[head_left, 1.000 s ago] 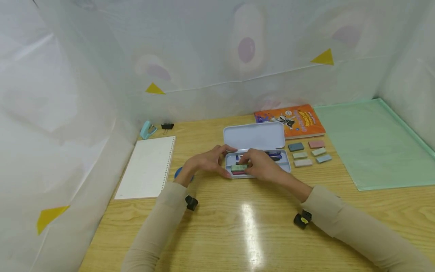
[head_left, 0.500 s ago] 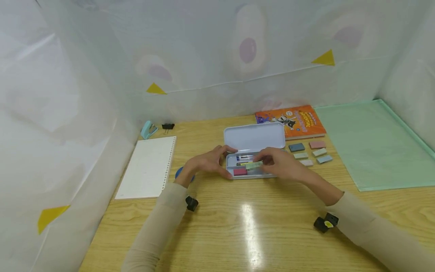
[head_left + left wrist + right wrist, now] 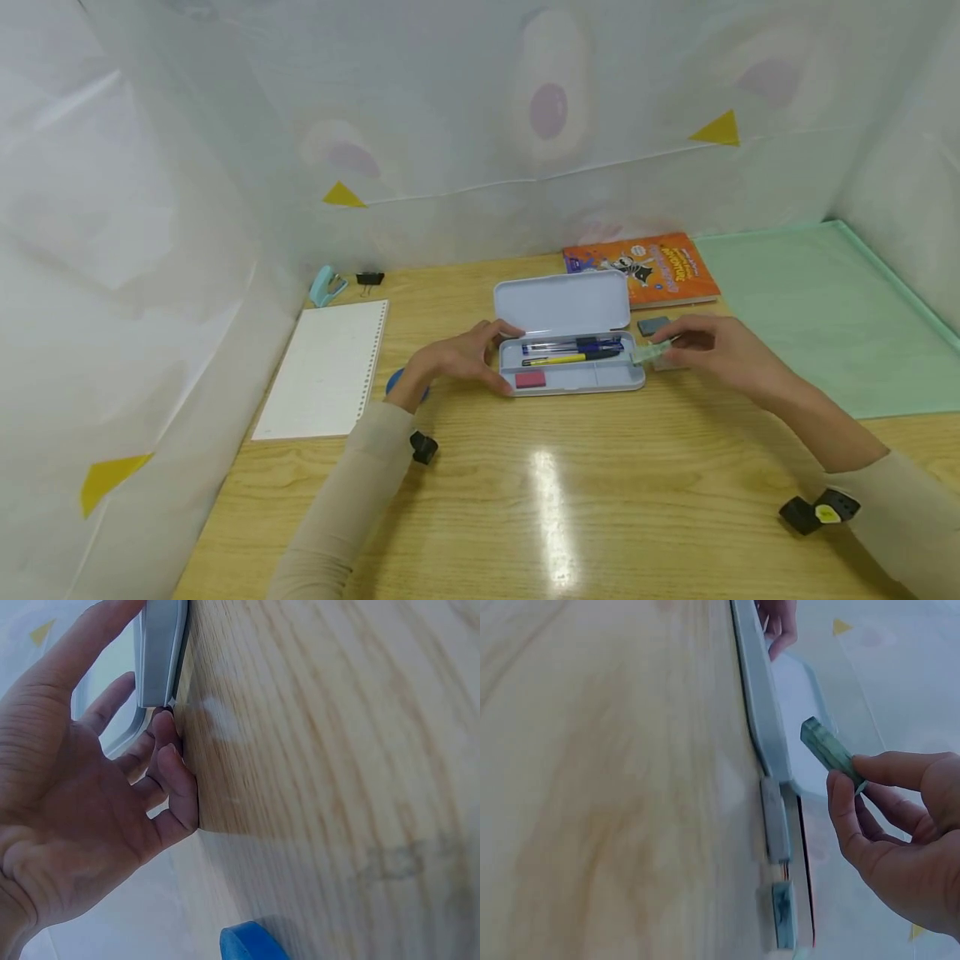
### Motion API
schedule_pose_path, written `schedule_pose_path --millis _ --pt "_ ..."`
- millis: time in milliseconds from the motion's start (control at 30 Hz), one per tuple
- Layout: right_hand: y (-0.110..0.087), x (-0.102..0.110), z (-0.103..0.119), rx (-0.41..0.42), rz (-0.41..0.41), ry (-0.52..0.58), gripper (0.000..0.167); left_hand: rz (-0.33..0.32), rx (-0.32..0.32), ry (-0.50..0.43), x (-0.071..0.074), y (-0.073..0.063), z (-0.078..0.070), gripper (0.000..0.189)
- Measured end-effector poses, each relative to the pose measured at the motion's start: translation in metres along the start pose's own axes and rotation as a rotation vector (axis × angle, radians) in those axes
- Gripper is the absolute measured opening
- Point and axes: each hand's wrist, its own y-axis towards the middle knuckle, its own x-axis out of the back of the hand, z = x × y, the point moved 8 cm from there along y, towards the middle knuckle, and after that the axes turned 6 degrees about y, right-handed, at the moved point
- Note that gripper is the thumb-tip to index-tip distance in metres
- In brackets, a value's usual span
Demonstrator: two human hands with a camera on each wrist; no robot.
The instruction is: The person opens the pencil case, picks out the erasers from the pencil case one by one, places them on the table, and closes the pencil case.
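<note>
A light blue pencil case (image 3: 621,381) lies with its lid raised. My left hand (image 3: 459,360) holds its left end, thumb at the front corner, fingers at the back. Inside are a yellow pen (image 3: 558,360), several blue and black pens (image 3: 577,345) and a pink eraser (image 3: 530,380) in the front compartment. My right hand (image 3: 726,352) pinches a light green eraser (image 3: 825,746) between thumb and fingers, above the case's right end. A dark blue eraser (image 3: 652,326) shows beside it. The right wrist view has a whitish eraser (image 3: 775,821) and a blue one (image 3: 784,915) on the table.
An orange book (image 3: 667,275) lies behind the case, beside a pale green mat (image 3: 847,325). At left are a ring-holed paper pad (image 3: 322,371), a teal stapler (image 3: 326,287), a black binder clip (image 3: 370,278) and a blue round object (image 3: 251,943).
My right hand has lifted the green eraser out of the case's front compartment and carried it right, past the case's right end. The left hand has stayed put.
</note>
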Motion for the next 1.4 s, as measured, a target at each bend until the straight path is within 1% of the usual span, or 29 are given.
schedule_pose_path --millis 133,233,400,700,833,933,1033,1100,1233,1300,1400 --pt "-0.012 0.012 -0.011 0.006 -0.031 -0.048 0.028 0.001 0.004 -0.001 0.000 0.000 -0.001 0.092" --pt "-0.018 0.014 -0.016 0.019 -0.021 -0.052 0.024 0.002 0.005 -0.002 0.000 0.000 -0.002 0.092" --pt "-0.020 0.011 -0.021 0.045 0.015 -0.067 0.020 0.002 0.007 -0.010 0.001 0.000 -0.002 0.093" --pt "-0.023 0.015 -0.022 0.065 0.044 -0.113 0.020 0.012 0.007 -0.008 -0.002 0.002 0.000 0.093" --pt "-0.026 0.020 -0.026 0.034 0.058 -0.141 0.023 0.008 0.008 -0.012 -0.001 0.002 0.000 0.092" --pt "-0.029 0.026 -0.029 -0.010 0.075 -0.153 0.027 0.004 0.006 -0.014 0.000 0.002 0.000 0.092" --pt "-0.031 0.031 -0.027 -0.031 0.076 -0.150 0.029 0.000 0.008 -0.010 0.001 0.002 0.000 0.092" --pt "-0.029 0.031 -0.022 -0.026 0.077 -0.141 0.029 -0.002 0.010 -0.004 0.001 0.002 0.000 0.092" --pt "-0.021 0.021 -0.010 0.031 0.076 -0.113 0.026 -0.009 0.007 0.010 0.001 0.001 0.000 0.092" --pt "-0.015 0.010 -0.004 0.062 0.091 -0.078 0.026 -0.012 -0.001 0.014 0.001 0.001 -0.001 0.092" --pt "-0.006 -0.012 0.007 0.095 0.144 -0.031 0.026 -0.013 -0.008 0.016 0.001 0.001 -0.002 0.092"
